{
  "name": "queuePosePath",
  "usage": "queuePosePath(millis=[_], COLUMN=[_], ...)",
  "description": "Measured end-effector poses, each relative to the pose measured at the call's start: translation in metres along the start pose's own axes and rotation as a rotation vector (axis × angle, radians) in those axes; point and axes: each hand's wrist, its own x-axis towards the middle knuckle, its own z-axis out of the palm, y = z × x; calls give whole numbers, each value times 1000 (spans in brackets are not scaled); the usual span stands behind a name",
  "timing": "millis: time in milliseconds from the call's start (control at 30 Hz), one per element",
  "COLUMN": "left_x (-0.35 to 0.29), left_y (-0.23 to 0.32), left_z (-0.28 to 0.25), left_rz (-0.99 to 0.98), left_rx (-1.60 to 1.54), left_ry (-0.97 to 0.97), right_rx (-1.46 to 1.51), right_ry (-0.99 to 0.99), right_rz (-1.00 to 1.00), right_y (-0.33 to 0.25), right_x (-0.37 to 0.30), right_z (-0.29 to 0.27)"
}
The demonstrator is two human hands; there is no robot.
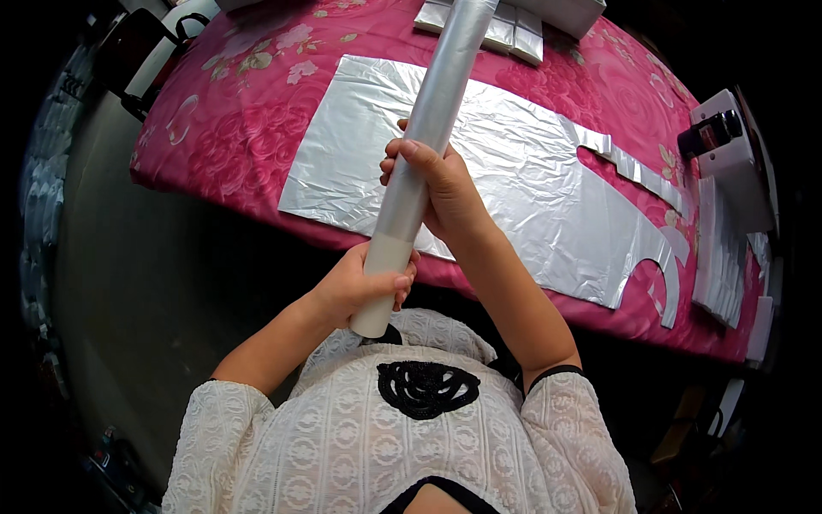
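Observation:
A long roll of clear plastic film [435, 96] on a pale tube core slants up and away in front of me, its far end cut off by the top of the picture. My left hand [360, 281] is wrapped round the bare core near its lower end. Higher up, my right hand [439, 184] grips the film-covered part, thumb on top and fingertips showing on the far side. Beneath the roll, a flat silvery plastic apron [531, 197] with curved cut-outs and strap-like strips at its right end lies spread on the table.
A pink flowered cloth covers the table [231, 137]. Folded silvery packets [527, 43] and a white box [569, 13] stand at the far edge. On the right are a stack of folded plastic [719, 257] and a dark jar [709, 134]. A dark chair [137, 60] stands far left.

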Motion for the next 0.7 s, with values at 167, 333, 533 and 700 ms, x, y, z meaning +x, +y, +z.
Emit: queuePosePath(millis=[167, 333, 533, 700], left_x=[3, 8, 9, 17], left_y=[-7, -7, -13, -27], left_z=[10, 15, 17, 2], left_rz=[-44, -17, -22, -20], left_rx=[-61, 3, -135, -213], left_ry=[-26, 9, -159, -252], right_rx=[-104, -217, -137, -280], right_ry=[31, 77, -177, -189], right_rz=[27, 15, 57, 34], right_y=[7, -1, -1, 8], right_x=[-18, -29, -37, -44], right_z=[-18, -29, -35, -40])
